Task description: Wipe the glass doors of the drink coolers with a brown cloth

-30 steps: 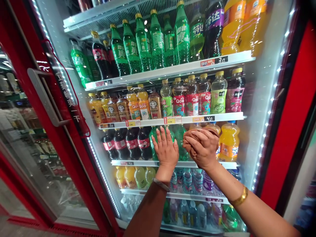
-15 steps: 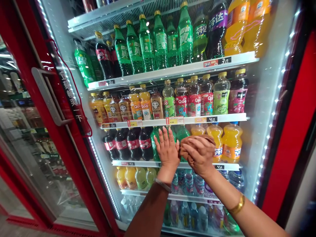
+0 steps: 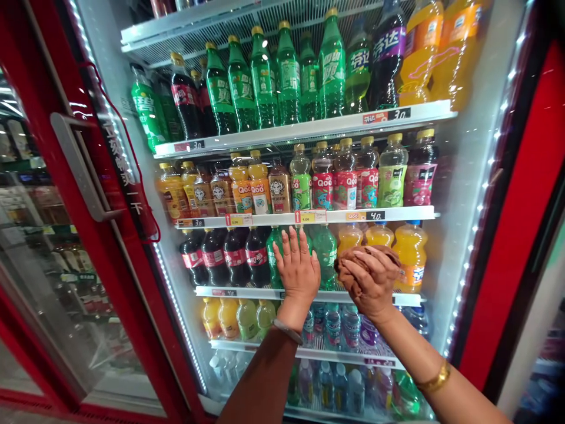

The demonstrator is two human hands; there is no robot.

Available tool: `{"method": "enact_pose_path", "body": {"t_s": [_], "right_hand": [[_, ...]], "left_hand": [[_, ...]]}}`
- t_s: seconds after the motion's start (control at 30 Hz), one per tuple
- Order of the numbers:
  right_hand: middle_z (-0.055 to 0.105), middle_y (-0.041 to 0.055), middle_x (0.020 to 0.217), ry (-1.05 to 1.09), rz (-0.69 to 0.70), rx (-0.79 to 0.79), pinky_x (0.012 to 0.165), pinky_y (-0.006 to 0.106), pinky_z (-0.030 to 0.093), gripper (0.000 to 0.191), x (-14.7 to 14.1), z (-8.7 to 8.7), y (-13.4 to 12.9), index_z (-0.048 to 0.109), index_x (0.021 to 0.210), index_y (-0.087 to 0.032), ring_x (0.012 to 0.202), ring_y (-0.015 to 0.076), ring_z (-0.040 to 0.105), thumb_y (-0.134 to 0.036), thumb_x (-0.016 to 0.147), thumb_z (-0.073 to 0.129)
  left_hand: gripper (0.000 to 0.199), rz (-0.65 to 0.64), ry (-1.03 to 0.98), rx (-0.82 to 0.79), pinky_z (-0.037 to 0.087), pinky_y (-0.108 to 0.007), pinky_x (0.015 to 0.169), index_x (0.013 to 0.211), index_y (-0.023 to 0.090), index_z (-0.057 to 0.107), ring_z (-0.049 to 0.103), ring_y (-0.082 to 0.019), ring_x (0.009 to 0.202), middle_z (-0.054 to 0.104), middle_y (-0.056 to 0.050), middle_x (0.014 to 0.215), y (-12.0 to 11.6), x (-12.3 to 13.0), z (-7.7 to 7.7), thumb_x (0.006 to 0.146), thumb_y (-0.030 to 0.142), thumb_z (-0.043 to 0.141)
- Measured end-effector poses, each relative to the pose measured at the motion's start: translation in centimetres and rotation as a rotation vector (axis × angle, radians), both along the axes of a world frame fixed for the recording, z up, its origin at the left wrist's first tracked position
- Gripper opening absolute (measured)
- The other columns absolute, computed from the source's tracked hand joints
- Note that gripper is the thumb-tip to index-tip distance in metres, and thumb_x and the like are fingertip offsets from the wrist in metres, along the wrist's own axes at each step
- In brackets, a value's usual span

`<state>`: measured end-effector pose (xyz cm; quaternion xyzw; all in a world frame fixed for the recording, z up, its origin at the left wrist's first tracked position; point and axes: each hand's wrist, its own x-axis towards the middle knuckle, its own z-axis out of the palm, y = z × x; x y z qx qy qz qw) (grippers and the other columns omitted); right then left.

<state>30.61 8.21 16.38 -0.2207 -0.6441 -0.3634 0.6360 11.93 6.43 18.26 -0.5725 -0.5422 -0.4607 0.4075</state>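
red-framed, glass-fronted drinks cooler (image 3: 507,235) fills most of the view, lit by strips of small white lights down both sides, with dim shelving (image 3: 75,259) behind glass at the left edge of the frame. white shelves (image 3: 304,128) cross it at a slant, stacked from the top of the frame to the bottom. two bare forearms rise from the bottom edge. green sprite bottles (image 3: 289,82) stand upright in a row across the upper centre, qoo juice bottles (image 3: 345,182) line the middle, cola bottles (image 3: 233,257) sit left of centre and orange fanta bottles (image 3: 410,253) right of centre. a pale door handle (image 3: 74,162) slants at the left. just below the centre, the left hand (image 3: 296,268) is held up flat, back to the camera, its fingers straight and spread, with nothing in its grasp; whether the palm touches the glass i cannot tell. the right hand (image 3: 371,282), near it to the right, has its fingers bent and clamped on a crumpled brown cloth (image 3: 348,270), which sits right of centre, before the fanta. a gold bracelet (image 3: 436,377) circles the right forearm at lower right, and a thin grey bangle (image 3: 288,331) rings the left wrist.
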Motion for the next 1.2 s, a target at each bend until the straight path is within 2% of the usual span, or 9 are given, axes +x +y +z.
{"method": "enact_pose_path", "body": {"t_s": [0.13,0.27,0.4,0.57,0.73,0.87,0.93,1.1,1.2], "right_hand": [[0.07,0.0007,0.124,-0.156,-0.025,0.047,0.11,0.047,0.042,0.037,-0.6,3.2,0.5,0.065,0.123,-0.036,0.131,0.0243,0.054,-0.025,0.087,0.069],[0.067,0.0032,0.128,-0.121,-0.004,0.052,0.11,0.046,0.045,0.042,2.5,7.2,1.5,0.061,0.129,-0.034,0.127,0.0246,0.057,-0.028,0.089,0.068],[0.063,0.0072,0.129,0.062,-0.028,0.028,0.112,0.054,0.044,0.048,5.3,4.2,1.3,0.059,0.131,-0.032,0.128,0.0308,0.056,-0.032,0.086,0.072],[0.062,0.0077,0.129,0.05,-0.069,-0.036,0.113,0.057,0.043,0.048,3.6,-1.4,0.3,0.06,0.128,-0.034,0.14,0.0355,0.047,-0.034,0.083,0.075],[0.064,0.0011,0.132,-0.188,-0.148,0.042,0.116,0.048,0.041,0.049,2.7,2.6,1.1,0.059,0.131,-0.039,0.14,0.0263,0.048,-0.026,0.086,0.073],[0.062,0.0036,0.136,-0.032,-0.178,0.087,0.118,0.049,0.041,0.058,5.0,6.3,1.9,0.056,0.136,-0.037,0.14,0.0281,0.048,-0.029,0.083,0.079],[0.058,0.0073,0.139,0.058,-0.155,0.059,0.118,0.055,0.041,0.064,5.8,5.5,1.6,0.054,0.139,-0.034,0.143,0.033,0.045,-0.031,0.081,0.081],[0.041,0.0118,0.157,0.047,-0.087,-0.091,0.124,0.07,0.024,0.062,4.1,-0.5,-0.2,0.054,0.143,-0.035,0.148,0.0414,0.039,-0.053,0.086,0.071],[0.037,0.0084,0.159,-0.019,-0.104,-0.119,0.124,0.072,0.024,0.049,2.0,-0.8,-0.5,0.061,0.139,-0.037,0.148,0.0402,0.038,-0.045,0.091,0.069]], "left_hand": [[0.081,0.004,0.017,-0.011,0.01,-0.061,0.132,0.167,0.017,0.005,0.006,-0.029,0.162,0.022,-0.014,0.171,0.0,-0.2,0.1,0.101,0.026,0.051],[0.079,-0.011,0.013,-0.027,0.008,-0.062,0.132,0.167,0.017,0.007,0.007,-0.03,0.162,0.02,-0.015,0.172,0.0,-0.3,0.1,0.101,0.026,0.051],[0.079,-0.047,-0.007,-0.024,0.008,-0.064,0.131,0.167,0.017,0.01,0.009,-0.031,0.162,0.02,-0.014,0.172,0.0,-0.2,0.0,0.101,0.026,0.052],[0.079,-0.036,0.0,-0.023,0.009,-0.064,0.131,0.167,0.015,0.01,0.006,-0.032,0.162,0.018,-0.015,0.172,0.0,-0.1,0.0,0.1,0.026,0.052],[0.078,-0.044,0.001,-0.015,0.007,-0.063,0.131,0.167,0.015,0.01,0.004,-0.03,0.162,0.018,-0.015,0.172,0.0,-0.3,0.1,0.101,0.027,0.051],[0.076,-0.063,-0.001,-0.02,0.006,-0.062,0.132,0.167,0.016,0.014,0.005,-0.03,0.162,0.02,-0.014,0.172,0.2,-0.4,-0.1,0.101,0.028,0.05],[0.075,-0.06,-0.005,-0.017,0.006,-0.062,0.132,0.166,0.016,0.015,0.006,-0.03,0.162,0.021,-0.014,0.172,0.2,-0.4,-0.1,0.101,0.027,0.05],[0.075,-0.066,-0.019,-0.018,0.006,-0.064,0.131,0.166,0.016,0.015,0.006,-0.031,0.162,0.02,-0.014,0.172,0.2,-0.1,0.0,0.101,0.027,0.051],[0.074,-0.064,-0.03,-0.031,0.006,-0.062,0.132,0.166,0.017,0.016,0.006,-0.03,0.162,0.021,-0.013,0.172,0.1,-0.2,0.1,0.101,0.027,0.05]]}}
